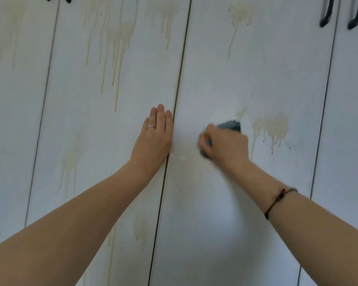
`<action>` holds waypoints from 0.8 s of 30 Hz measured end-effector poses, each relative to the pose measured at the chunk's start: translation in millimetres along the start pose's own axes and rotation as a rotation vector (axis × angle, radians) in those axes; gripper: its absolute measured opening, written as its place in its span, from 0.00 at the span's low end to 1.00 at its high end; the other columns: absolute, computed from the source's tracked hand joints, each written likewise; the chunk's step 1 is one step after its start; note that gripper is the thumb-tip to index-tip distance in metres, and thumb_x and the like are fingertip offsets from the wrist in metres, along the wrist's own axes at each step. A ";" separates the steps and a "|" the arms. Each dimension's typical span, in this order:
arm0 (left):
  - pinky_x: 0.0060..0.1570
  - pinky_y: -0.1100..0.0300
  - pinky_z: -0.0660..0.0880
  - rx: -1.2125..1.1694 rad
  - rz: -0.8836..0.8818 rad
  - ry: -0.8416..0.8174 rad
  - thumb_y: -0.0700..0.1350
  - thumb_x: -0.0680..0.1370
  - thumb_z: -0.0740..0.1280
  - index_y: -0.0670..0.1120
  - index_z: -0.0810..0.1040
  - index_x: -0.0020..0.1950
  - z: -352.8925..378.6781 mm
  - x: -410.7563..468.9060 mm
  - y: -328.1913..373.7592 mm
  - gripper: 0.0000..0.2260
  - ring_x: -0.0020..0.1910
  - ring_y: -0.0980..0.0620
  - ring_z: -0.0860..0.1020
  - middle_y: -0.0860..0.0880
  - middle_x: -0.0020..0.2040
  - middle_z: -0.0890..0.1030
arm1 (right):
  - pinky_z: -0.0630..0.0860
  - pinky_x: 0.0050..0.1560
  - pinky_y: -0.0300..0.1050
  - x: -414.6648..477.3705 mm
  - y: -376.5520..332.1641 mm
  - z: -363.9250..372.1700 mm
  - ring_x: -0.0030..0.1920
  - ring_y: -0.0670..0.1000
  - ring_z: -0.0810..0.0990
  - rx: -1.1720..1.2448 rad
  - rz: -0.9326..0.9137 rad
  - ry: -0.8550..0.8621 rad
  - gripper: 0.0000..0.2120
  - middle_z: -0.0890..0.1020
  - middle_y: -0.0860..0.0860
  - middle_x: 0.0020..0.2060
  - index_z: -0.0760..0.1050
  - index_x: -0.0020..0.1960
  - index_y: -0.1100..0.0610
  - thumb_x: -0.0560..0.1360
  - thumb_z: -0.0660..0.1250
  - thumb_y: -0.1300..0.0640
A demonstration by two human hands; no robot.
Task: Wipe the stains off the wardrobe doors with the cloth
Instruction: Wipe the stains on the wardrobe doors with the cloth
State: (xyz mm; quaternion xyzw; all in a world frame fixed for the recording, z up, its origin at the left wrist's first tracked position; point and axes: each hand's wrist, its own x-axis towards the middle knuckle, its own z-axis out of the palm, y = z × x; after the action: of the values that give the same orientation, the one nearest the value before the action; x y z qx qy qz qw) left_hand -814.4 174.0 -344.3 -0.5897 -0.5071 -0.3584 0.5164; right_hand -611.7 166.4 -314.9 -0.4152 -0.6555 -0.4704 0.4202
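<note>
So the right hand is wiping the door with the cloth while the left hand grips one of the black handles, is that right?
Not quite. In the head view the left hand grips no handle: it rests flat, fingers straight, on the door beside the centre seam. The black handles are up at the top edge. The right hand does hold the cloth against the door.

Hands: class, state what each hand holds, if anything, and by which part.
The right hand grips the grey-blue cloth, bunched in its fingers, one end poking out above them. The left hand holds nothing; it lies flat against a wardrobe door.
</note>
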 end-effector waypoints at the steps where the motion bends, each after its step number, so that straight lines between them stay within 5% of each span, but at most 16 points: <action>1: 0.73 0.43 0.65 -0.008 0.002 -0.002 0.34 0.81 0.48 0.31 0.49 0.78 -0.2 -0.5 -0.6 0.25 0.76 0.30 0.59 0.28 0.77 0.55 | 0.56 0.31 0.41 18.7 4.9 -6.3 0.31 0.57 0.74 0.007 0.062 0.025 0.12 0.73 0.49 0.27 0.69 0.43 0.52 0.80 0.59 0.46; 3: 0.74 0.43 0.64 -0.006 0.005 -0.014 0.34 0.81 0.46 0.31 0.47 0.79 -1.9 -1.7 -0.6 0.25 0.77 0.30 0.58 0.28 0.77 0.53 | 0.53 0.30 0.42 26.6 3.9 -8.9 0.32 0.57 0.71 0.037 0.178 0.048 0.11 0.68 0.48 0.27 0.66 0.44 0.52 0.80 0.58 0.46; 6: 0.74 0.43 0.63 -0.005 -0.013 -0.031 0.34 0.81 0.44 0.31 0.44 0.79 -3.0 -2.7 1.6 0.26 0.77 0.31 0.56 0.28 0.78 0.51 | 0.64 0.30 0.41 -38.4 -19.2 4.1 0.29 0.56 0.73 0.090 0.215 -0.059 0.11 0.72 0.49 0.27 0.66 0.41 0.51 0.77 0.62 0.47; 10: 0.74 0.44 0.63 0.010 0.008 -0.041 0.33 0.79 0.38 0.31 0.43 0.78 -4.5 -5.1 3.3 0.26 0.77 0.31 0.56 0.28 0.78 0.51 | 0.62 0.22 0.39 -162.0 -22.6 11.7 0.22 0.52 0.71 0.224 -0.194 -0.158 0.09 0.71 0.47 0.23 0.70 0.37 0.51 0.69 0.70 0.54; 14: 0.74 0.45 0.64 -0.039 0.038 -0.012 0.34 0.76 0.32 0.31 0.48 0.79 -5.6 -7.2 -2.6 0.30 0.77 0.32 0.58 0.30 0.78 0.53 | 0.61 0.23 0.39 -145.8 15.2 8.5 0.22 0.50 0.69 0.125 -0.469 -0.180 0.04 0.71 0.46 0.23 0.75 0.37 0.53 0.69 0.69 0.55; 18: 0.72 0.44 0.68 -0.097 0.037 0.074 0.32 0.80 0.34 0.31 0.55 0.78 4.4 -3.3 -6.2 0.28 0.75 0.32 0.63 0.30 0.77 0.59 | 0.53 0.27 0.33 -35.0 16.7 -2.8 0.21 0.50 0.65 0.055 -0.270 -0.079 0.16 0.63 0.43 0.20 0.62 0.34 0.50 0.66 0.71 0.55; 24: 0.72 0.45 0.68 -0.062 0.058 0.050 0.34 0.79 0.34 0.32 0.56 0.78 3.5 0.9 -10.3 0.29 0.75 0.33 0.64 0.30 0.76 0.60 | 0.53 0.30 0.42 94.2 -35.6 -0.7 0.31 0.55 0.70 0.038 0.079 0.074 0.10 0.71 0.48 0.29 0.67 0.44 0.53 0.80 0.57 0.49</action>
State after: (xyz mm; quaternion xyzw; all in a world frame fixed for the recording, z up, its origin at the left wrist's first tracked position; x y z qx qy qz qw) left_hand -824.4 177.1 -341.6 -0.6107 -0.4653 -0.3735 0.5207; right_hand -673.5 172.3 -235.6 -0.4152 -0.6313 -0.4561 0.4702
